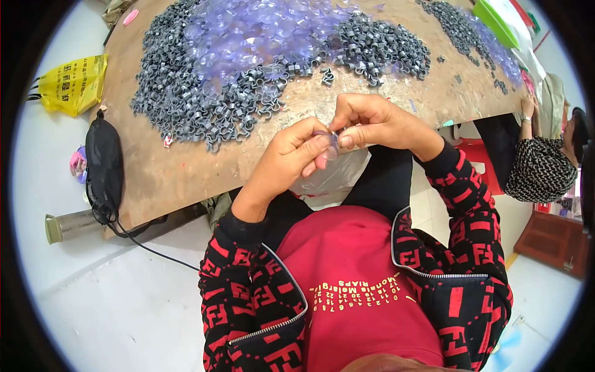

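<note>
In front of me, over the near edge of the table, my two hands meet. Between thumb and fingers, my left hand (288,152) pinches a clear purplish suction cup (332,150). My right hand (375,124) is closed in a pinch right against that cup. A small dark bit shows at its fingertips, too hidden to make out. Beyond the hands spreads a pile of translucent purple suction cups (248,40). Grey plastic clips (176,102) are heaped around its left and near sides, with another mound of grey clips (381,49) to the right.
A brown worktable (204,177) carries the piles. Left of it are a yellow plastic bag (74,84) and a black bag (104,158) at the edge. Far right, a green tray (496,23) stands beside more clips, near another person (542,161). A whitish bag (334,177) hangs below my hands.
</note>
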Demonstrator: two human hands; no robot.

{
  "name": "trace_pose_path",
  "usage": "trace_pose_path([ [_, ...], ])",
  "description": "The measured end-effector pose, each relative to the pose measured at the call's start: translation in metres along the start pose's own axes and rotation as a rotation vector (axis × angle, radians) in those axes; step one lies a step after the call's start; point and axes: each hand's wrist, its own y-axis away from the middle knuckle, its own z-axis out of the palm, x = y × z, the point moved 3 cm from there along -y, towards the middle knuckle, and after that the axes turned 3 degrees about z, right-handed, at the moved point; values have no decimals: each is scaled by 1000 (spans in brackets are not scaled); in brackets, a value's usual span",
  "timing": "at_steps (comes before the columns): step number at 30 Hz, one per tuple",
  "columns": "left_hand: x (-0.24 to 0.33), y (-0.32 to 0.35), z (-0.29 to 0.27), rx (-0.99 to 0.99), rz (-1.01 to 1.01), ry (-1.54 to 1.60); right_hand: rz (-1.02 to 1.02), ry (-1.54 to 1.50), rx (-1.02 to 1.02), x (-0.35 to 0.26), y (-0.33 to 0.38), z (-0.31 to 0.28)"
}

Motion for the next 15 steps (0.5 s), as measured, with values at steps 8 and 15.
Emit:
trace_pose_path([
  [8,8,-1,9,211,570,-842,-2,-1006,115,52,2,40],
  [15,7,2,4,79,76,-222,42,-460,159,21,0,11],
])
